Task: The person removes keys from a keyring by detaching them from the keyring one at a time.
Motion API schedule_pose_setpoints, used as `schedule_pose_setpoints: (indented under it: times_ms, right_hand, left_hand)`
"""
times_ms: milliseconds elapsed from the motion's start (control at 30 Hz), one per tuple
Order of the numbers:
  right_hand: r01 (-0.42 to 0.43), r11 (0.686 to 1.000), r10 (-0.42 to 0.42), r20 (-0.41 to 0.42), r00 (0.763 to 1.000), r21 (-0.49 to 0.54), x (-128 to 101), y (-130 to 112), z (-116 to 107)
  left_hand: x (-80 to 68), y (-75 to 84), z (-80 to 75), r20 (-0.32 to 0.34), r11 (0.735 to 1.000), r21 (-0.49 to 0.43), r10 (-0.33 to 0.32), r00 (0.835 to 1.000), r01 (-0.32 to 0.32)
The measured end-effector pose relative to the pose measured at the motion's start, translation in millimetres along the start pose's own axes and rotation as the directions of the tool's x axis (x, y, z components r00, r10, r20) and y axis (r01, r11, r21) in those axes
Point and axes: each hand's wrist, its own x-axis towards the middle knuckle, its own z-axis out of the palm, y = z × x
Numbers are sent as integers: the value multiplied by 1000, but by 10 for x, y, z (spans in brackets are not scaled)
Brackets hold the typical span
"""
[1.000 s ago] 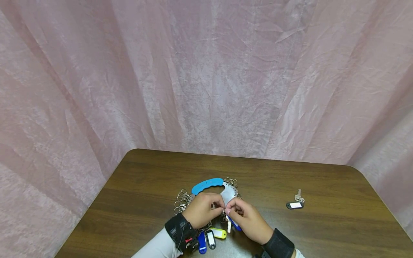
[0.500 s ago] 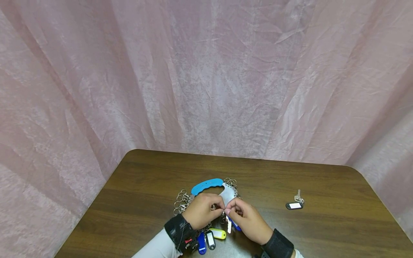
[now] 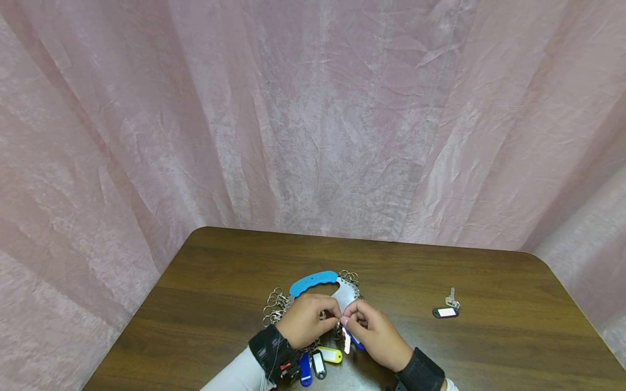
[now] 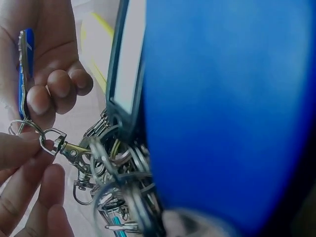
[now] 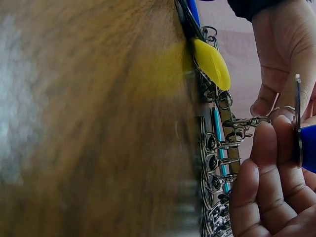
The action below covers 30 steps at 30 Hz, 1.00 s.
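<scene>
My left hand [image 3: 309, 320] and right hand [image 3: 379, 334] meet fingertip to fingertip over the front of a key holder with a blue handle [image 3: 313, 281] and a white plate [image 3: 345, 293]. Between them they pinch a small split key ring [image 4: 28, 126], which is linked to a metal swivel clasp [image 4: 73, 152] on the holder. From this ring hang a silver key [image 3: 346, 341] and a blue key tag [image 4: 30, 52], close by the right palm. Fingertips partly hide the ring in the head view.
More key tags, yellow [image 3: 330, 354], black [image 3: 319, 364] and blue [image 3: 305, 370], lie in front of the holder, below the left hand. Bunched metal clasps [image 3: 276, 304] fringe its left side. A key with a black tag [image 3: 446, 312] lies apart on the right of the wooden table [image 3: 513, 326].
</scene>
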Motion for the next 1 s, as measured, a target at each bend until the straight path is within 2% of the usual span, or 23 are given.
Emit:
schedule_pose_setpoints:
  times_ms: [300,600,733,1000]
  right_hand:
    - [39,999,-39,-6,999,28,-12,-7,6]
    - [85,996,-85,9,996,25,-13,-12,10]
    - [89,996,-89,4,996,14,-10,-15,11]
    - [98,995,-98,-21,995,-18,-14,-18,14]
  left_hand:
    - [-8,-16,8,19,995,-45,-84,996,84]
    - [-8,-35,9,30,987,-72,-138,990,140]
    - [-9,-25,1,28,988,-69,-140,990,141]
    - [-9,9,5,-5,996,-35,-82,997,82]
